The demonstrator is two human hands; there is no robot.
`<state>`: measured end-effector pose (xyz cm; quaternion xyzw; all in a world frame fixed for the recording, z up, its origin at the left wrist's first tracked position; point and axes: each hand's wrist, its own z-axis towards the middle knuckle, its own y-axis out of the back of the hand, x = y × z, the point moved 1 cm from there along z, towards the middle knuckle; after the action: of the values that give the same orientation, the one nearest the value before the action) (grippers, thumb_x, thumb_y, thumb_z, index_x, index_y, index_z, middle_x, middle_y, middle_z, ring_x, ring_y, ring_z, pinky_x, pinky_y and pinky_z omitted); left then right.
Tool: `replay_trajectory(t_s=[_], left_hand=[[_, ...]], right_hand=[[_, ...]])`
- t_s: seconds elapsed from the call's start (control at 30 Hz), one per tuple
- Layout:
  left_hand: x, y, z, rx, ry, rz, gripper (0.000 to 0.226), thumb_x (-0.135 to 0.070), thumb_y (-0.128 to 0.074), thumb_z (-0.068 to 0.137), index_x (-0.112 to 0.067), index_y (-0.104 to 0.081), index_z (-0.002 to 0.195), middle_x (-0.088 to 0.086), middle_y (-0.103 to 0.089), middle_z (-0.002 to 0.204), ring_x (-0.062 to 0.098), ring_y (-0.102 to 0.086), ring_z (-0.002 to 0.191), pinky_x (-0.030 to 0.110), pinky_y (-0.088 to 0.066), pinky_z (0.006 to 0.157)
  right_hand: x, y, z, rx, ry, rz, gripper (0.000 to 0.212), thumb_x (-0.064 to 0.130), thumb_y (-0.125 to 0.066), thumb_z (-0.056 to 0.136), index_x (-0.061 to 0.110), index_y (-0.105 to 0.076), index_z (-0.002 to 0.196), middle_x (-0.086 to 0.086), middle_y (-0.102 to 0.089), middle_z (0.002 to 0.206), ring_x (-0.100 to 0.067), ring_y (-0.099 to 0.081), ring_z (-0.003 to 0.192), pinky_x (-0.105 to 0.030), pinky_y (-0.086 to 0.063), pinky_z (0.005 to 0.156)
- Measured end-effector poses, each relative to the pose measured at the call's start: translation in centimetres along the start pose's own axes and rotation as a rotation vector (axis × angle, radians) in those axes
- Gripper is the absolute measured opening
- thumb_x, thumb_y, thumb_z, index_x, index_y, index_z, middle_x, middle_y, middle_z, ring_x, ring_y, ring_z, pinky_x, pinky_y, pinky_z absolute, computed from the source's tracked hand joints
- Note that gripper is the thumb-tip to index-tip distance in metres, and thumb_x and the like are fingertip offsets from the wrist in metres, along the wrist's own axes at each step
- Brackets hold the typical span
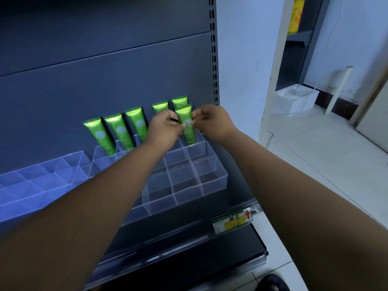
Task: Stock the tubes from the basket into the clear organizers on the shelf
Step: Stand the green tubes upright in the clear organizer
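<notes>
Several green tubes stand upright in the back rows of a clear tiered organizer (210, 181) on the dark shelf. One green tube (187, 127) stands in a right-hand compartment of the second row. My left hand (164, 129) pinches its left edge and my right hand (212, 122) pinches its right edge. Three tubes (119, 131) lean in the back row to the left, and two more (179, 101) stand behind the held one. The front compartments hold nothing. The basket is out of view.
A second clear organizer (42, 181) sits at the left of the shelf. A price label strip (233, 221) runs along the shelf's front edge. White tiled floor lies to the right, with a white box (294, 99) and a doorway beyond.
</notes>
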<state>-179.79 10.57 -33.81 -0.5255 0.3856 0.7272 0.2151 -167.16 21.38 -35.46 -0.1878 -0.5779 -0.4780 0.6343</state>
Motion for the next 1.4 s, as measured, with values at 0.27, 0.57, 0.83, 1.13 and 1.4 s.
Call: replay_trajectory(t_s=[0.27,0.57,0.83,1.13,1.4], left_hand=[[0.6,0.4,0.4,0.013,0.002,-0.009,0.029,-0.001,-0.070,0.092,-0.021,-0.051,0.084,0.006,-0.066,0.079,0.020,-0.067,0.074,0.047,-0.059,0.079],[1.1,-0.2,0.7,-0.013,-0.029,-0.009,0.028,-0.005,-0.074,0.090,-0.024,-0.055,0.085,0.014,-0.068,0.092,0.022,-0.063,0.081,0.040,-0.055,0.077],[1.7,-0.3,0.5,0.002,-0.055,0.013,0.021,-0.010,-0.076,0.090,-0.020,-0.060,0.082,0.008,-0.067,0.088,0.019,-0.066,0.087,0.047,-0.058,0.089],[1.5,-0.4,0.3,-0.047,-0.037,0.128,0.035,-0.008,-0.072,0.090,-0.010,-0.062,0.124,0.001,-0.068,0.101,0.024,-0.068,0.100,0.034,-0.057,0.084],[-0.1,2.0,-4.5,-0.111,-0.231,0.635,0.046,-0.043,-0.056,0.101,-0.011,-0.054,0.133,0.008,-0.066,0.116,0.028,-0.062,0.104,0.037,-0.050,0.080]], right_hand=[[0.2,-0.4,0.5,-0.003,0.014,-0.034,0.017,0.004,-0.074,0.086,0.019,-0.069,0.091,-0.004,-0.072,0.078,-0.014,-0.068,0.067,-0.024,-0.052,0.062],[-0.3,-0.1,0.6,-0.031,-0.004,-0.082,0.019,0.008,-0.077,0.082,0.024,-0.068,0.087,-0.006,-0.075,0.086,-0.021,-0.073,0.084,-0.040,-0.060,0.087],[0.8,0.4,0.4,0.043,-0.024,-0.200,0.023,0.006,-0.073,0.082,0.016,-0.079,0.102,-0.002,-0.078,0.090,-0.017,-0.073,0.091,-0.038,-0.059,0.092],[1.1,1.0,-0.5,0.085,-0.016,-0.515,0.011,0.025,-0.069,0.087,0.016,-0.067,0.093,-0.004,-0.069,0.092,-0.022,-0.061,0.087,-0.032,-0.051,0.080],[2.5,-0.4,-3.9,0.097,0.001,-0.925,0.069,0.056,-0.038,0.102,0.006,-0.036,0.149,-0.018,-0.057,0.133,-0.036,-0.054,0.123,-0.043,-0.048,0.091]])
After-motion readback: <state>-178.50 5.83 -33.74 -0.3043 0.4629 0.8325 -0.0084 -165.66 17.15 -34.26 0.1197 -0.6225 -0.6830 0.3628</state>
